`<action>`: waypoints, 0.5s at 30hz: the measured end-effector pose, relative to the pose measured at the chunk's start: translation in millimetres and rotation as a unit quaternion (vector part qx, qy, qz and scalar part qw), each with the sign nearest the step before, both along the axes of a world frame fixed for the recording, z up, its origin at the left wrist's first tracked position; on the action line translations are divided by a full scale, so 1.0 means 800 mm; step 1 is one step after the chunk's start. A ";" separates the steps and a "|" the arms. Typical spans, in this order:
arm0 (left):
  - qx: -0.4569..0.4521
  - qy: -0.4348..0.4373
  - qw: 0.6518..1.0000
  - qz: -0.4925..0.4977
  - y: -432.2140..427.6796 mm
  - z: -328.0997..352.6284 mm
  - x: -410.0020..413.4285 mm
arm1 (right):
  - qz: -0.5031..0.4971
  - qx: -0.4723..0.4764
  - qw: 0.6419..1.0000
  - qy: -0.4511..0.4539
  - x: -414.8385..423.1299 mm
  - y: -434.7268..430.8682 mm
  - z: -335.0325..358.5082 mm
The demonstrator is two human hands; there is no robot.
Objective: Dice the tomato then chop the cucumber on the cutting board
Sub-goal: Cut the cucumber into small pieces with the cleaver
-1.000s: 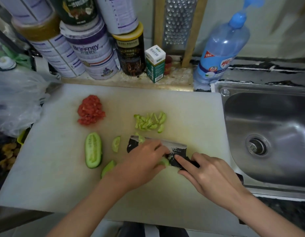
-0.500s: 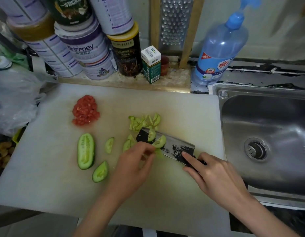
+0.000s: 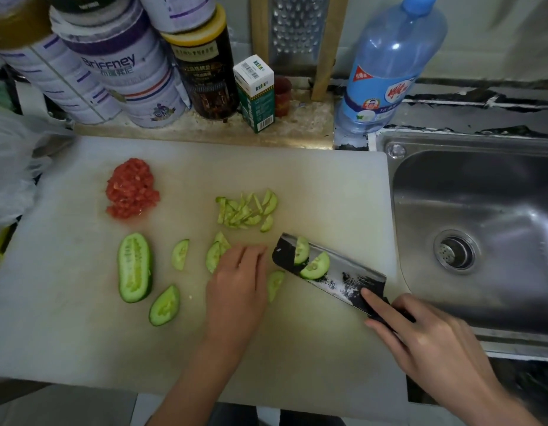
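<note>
On the white cutting board a heap of diced tomato lies at the back left. A cucumber half lies cut side up, with a smaller chunk and loose slices beside it. A pile of chopped cucumber sits mid-board. My right hand grips the handle of a cleaver, its blade laid flat with two cucumber slices stuck on it. My left hand rests fingers down on the board over cucumber pieces, left of the blade.
A steel sink adjoins the board on the right. Along the back stand stacked tins, a dark jar, a small box, a grater and a blue bottle. A plastic bag lies at the left.
The cleaver has swung flat and drawn right, carrying two slices on its blade. My left hand has left the blade and come down on the cut pieces.
</note>
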State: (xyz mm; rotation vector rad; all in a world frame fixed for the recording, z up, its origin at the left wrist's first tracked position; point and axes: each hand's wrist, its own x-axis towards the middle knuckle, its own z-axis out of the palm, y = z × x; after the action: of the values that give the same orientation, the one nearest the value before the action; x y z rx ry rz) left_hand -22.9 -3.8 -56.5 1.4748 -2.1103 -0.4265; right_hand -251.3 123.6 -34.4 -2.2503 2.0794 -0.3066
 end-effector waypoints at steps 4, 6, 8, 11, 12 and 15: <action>-0.004 -0.013 0.997 -0.079 -0.005 0.009 -0.032 | 0.020 -0.021 1.000 0.011 0.007 -0.004 0.001; 0.044 -0.028 0.994 -0.092 -0.005 0.006 -0.041 | 0.027 -0.022 0.999 0.016 0.009 -0.006 0.002; 0.093 -0.032 0.991 -0.094 -0.008 0.008 -0.046 | 0.031 -0.017 0.999 0.021 0.010 -0.008 0.003; 0.167 -0.047 0.980 -0.102 -0.012 0.013 -0.052 | 0.032 -0.010 0.999 0.028 0.011 -0.007 0.005; 0.178 -0.052 0.977 -0.105 -0.011 0.016 -0.054 | 0.031 -0.011 0.999 0.030 0.012 -0.007 0.006; 0.203 -0.043 0.972 -0.110 -0.005 0.027 -0.060 | 0.026 -0.020 0.999 0.038 0.015 -0.010 0.010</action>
State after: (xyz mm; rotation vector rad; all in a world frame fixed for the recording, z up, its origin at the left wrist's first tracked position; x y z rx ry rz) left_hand -70.8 -8.2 -35.3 1.4982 -2.3663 -0.9409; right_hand -239.7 115.9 -26.6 -2.3706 2.0645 -0.2671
